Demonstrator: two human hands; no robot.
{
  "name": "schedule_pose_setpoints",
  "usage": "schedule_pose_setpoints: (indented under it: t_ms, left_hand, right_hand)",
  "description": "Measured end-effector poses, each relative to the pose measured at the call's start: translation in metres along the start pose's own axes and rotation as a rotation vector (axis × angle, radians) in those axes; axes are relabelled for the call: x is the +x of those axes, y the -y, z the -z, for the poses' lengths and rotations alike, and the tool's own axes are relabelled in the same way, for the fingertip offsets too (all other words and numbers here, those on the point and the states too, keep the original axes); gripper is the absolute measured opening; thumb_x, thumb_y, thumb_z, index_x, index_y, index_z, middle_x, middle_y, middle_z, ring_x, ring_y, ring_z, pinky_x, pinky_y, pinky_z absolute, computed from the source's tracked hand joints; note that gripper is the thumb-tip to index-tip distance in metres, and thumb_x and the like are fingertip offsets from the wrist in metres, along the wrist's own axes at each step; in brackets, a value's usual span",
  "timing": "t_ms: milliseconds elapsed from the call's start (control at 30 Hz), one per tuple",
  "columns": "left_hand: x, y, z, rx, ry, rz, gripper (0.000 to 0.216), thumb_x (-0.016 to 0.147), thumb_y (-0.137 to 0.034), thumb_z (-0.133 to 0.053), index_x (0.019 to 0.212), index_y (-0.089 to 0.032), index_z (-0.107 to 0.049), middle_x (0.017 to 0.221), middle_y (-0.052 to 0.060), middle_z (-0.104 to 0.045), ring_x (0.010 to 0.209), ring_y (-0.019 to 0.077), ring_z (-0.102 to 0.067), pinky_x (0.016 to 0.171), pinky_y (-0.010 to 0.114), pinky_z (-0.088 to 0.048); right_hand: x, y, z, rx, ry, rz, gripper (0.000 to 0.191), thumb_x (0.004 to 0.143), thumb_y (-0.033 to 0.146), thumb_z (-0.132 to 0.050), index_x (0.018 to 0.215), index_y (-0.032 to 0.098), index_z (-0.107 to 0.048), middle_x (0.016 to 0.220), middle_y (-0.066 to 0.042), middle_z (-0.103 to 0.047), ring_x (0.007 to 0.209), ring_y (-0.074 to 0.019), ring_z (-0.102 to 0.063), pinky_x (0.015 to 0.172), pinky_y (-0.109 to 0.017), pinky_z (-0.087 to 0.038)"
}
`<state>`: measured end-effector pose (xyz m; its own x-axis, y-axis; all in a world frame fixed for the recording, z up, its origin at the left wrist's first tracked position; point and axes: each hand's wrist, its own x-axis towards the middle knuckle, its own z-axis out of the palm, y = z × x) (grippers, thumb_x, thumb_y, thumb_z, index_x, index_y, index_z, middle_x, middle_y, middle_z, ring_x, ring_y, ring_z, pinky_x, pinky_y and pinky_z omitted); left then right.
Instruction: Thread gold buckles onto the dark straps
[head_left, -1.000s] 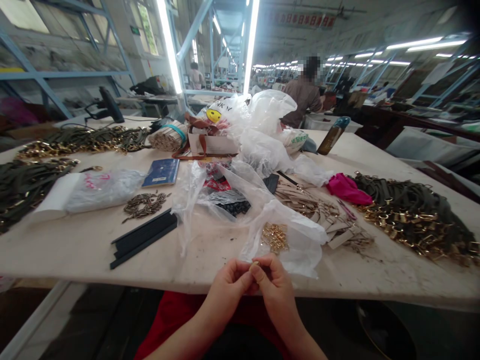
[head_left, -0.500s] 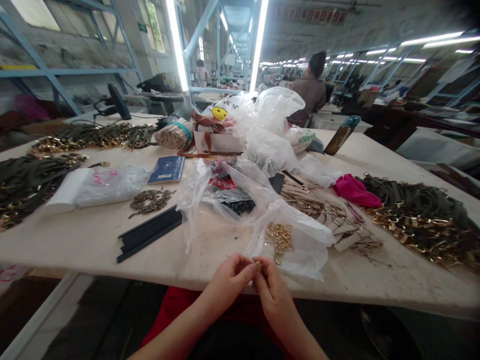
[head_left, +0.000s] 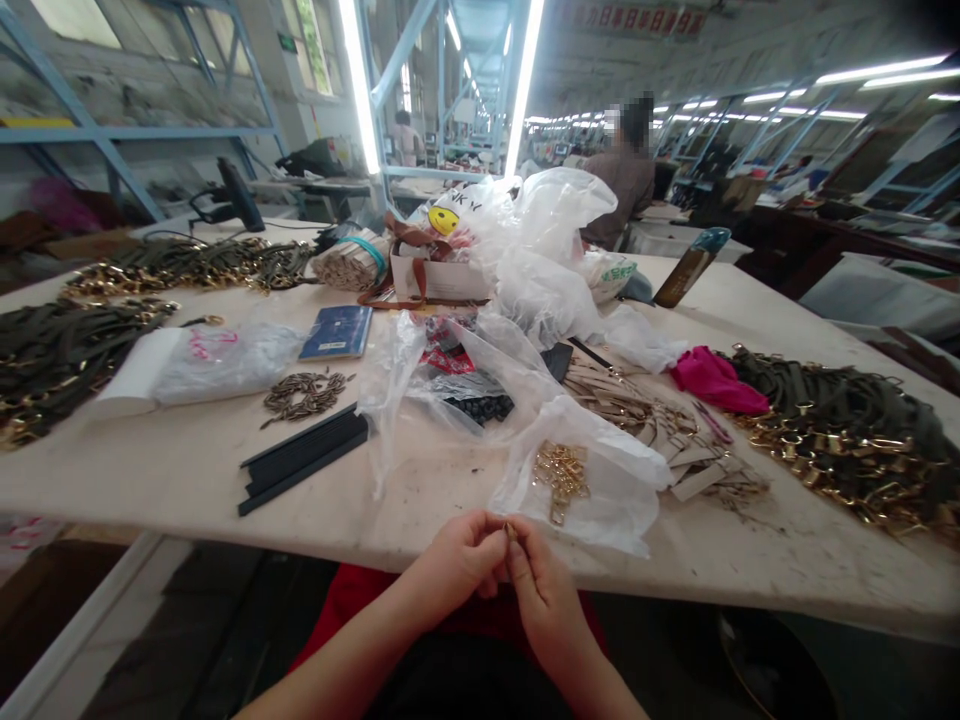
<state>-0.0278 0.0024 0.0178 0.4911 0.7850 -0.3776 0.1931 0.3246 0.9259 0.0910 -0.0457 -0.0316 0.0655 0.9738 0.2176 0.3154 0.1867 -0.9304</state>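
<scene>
Pinched between the thumbs and fingertips of the left hand (head_left: 465,556) and the right hand (head_left: 537,570): a small brownish piece (head_left: 511,532), mostly covered by skin, with too little showing to name. Sits at the near edge of the table (head_left: 427,468), just short of the plastic sheet (head_left: 621,500) with a loose heap of gold-coloured metal pieces (head_left: 562,468). Looks drawn closed on both sides, with only a sliver of gap where the piece pokes up; impossible to tell from here which hand bears more of the load. For clean work, steady with one hand and press or turn with the other, rather than pushing equally from both. Grip with the pads instead of the nails, tight enough to stop a slip yet light enough to feel any misalignment. Tilt a thumb slightly aside to see the piece before adding force. Work over the tabletop, away from the red clothing (head_left: 346,612) below the edge: probably easy to drop at this size, and awkward to find down there. Rest the wrists against the edge for steadiness, without brushing the plastic.
</scene>
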Motion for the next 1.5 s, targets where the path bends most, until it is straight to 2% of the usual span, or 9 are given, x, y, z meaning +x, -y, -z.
schedule_pose_setpoints:
  t_ms: [267, 400, 567, 667, 767, 1067, 1233, 1367, 1500]
  left_hand:
    - [0.006, 0.01, -0.002, -0.124, -0.038, -0.007, 0.01, 0.074, -0.025, -0.043, 0.075, -0.016, -0.046, 0.054, -0.005, -0.049, 0.041, 0.0058, -0.04, 0.043, 0.017, -0.03]
    - [0.008, 0.008, 0.001, -0.036, -0.084, -0.029, 0.008, 0.075, -0.022, -0.042, 0.076, -0.016, -0.047, 0.055, -0.006, -0.047, 0.043, 0.007, -0.042, 0.046, 0.019, -0.034]
    - [0.012, 0.013, 0.007, 0.538, -0.192, -0.322, 0.02, 0.085, -0.025, -0.036, 0.086, -0.015, -0.054, 0.075, 0.003, -0.059, 0.069, 0.0157, -0.055, 0.067, 0.028, -0.043]
    - [0.014, 0.018, 0.01, 1.009, -0.212, -0.483, 0.021, 0.086, -0.021, -0.038, 0.086, -0.016, -0.059, 0.084, 0.007, -0.059, 0.08, 0.0201, -0.054, 0.074, 0.033, -0.042]
    - [0.015, 0.02, 0.011, 1.193, -0.211, -0.572, 0.019, 0.086, -0.022, -0.041, 0.085, -0.019, -0.059, 0.081, 0.004, -0.058, 0.078, 0.019, -0.053, 0.072, 0.031, -0.041]
    - [0.017, 0.02, 0.02, 0.749, -0.371, -0.427, 0.013, 0.082, -0.024, -0.046, 0.081, -0.017, -0.056, 0.078, 0.002, -0.057, 0.073, 0.0154, -0.053, 0.068, 0.027, -0.043]
    - [0.021, 0.021, 0.025, 0.667, -0.248, -0.427, 0.03, 0.079, -0.021, -0.049, 0.107, -0.017, -0.056, 0.096, 0.005, -0.057, 0.087, 0.0164, -0.055, 0.081, 0.029, -0.043]
    - [0.018, 0.016, 0.027, 0.677, -0.139, -0.408, 0.015, 0.076, -0.019, -0.051, 0.086, -0.018, -0.063, 0.086, 0.003, -0.058, 0.082, 0.016, -0.055, 0.075, 0.026, -0.043]
    - [0.014, 0.008, 0.031, 0.462, -0.212, -0.378, 0.009, 0.077, -0.025, -0.053, 0.078, -0.018, -0.058, 0.072, -0.001, -0.059, 0.07, 0.0144, -0.054, 0.067, 0.025, -0.042]
  right_hand:
    - [0.01, -0.007, -0.007, 0.014, -0.05, -0.03, 0.027, 0.09, 0.032, -0.032, 0.104, 0.021, -0.053, 0.096, -0.006, -0.064, 0.091, -0.0184, -0.058, 0.081, -0.032, -0.044]
    - [0.013, -0.013, -0.01, 0.098, -0.108, -0.06, 0.03, 0.088, 0.037, -0.038, 0.106, 0.02, -0.054, 0.104, -0.008, -0.063, 0.098, -0.0196, -0.057, 0.084, -0.033, -0.044]
    - [0.019, -0.014, -0.014, 0.506, -0.123, -0.323, 0.032, 0.08, 0.043, -0.052, 0.099, 0.019, -0.059, 0.098, -0.007, -0.065, 0.08, -0.0182, -0.061, 0.064, -0.029, -0.049]
    - [0.026, -0.011, -0.012, 0.984, -0.083, -0.511, 0.024, 0.073, 0.033, -0.064, 0.092, 0.018, -0.062, 0.09, -0.003, -0.066, 0.075, -0.0139, -0.061, 0.063, -0.024, -0.05]
    - [0.032, -0.011, -0.009, 1.263, -0.1, -0.636, 0.018, 0.067, 0.019, -0.07, 0.083, 0.014, -0.065, 0.079, -0.002, -0.067, 0.069, -0.0113, -0.061, 0.062, -0.021, -0.05]
    - [0.029, -0.009, -0.008, 1.325, -0.113, -0.68, 0.014, 0.07, 0.013, -0.068, 0.083, 0.012, -0.066, 0.091, -0.007, -0.068, 0.084, -0.0153, -0.062, 0.077, -0.028, -0.051]
    - [0.021, -0.005, -0.009, 1.217, 0.06, -0.648, 0.023, 0.073, 0.022, -0.067, 0.094, 0.013, -0.064, 0.097, -0.006, -0.067, 0.089, -0.0138, -0.06, 0.079, -0.025, -0.049]
    - [0.019, -0.003, -0.006, 1.133, 0.133, -0.677, 0.022, 0.072, 0.022, -0.067, 0.093, 0.014, -0.065, 0.09, -0.004, -0.067, 0.082, -0.0107, -0.06, 0.075, -0.022, -0.048]
    - [0.024, 0.002, 0.002, 1.163, 0.081, -0.748, 0.021, 0.074, 0.023, -0.065, 0.091, 0.011, -0.064, 0.089, -0.007, -0.068, 0.08, -0.0124, -0.062, 0.076, -0.023, -0.048]
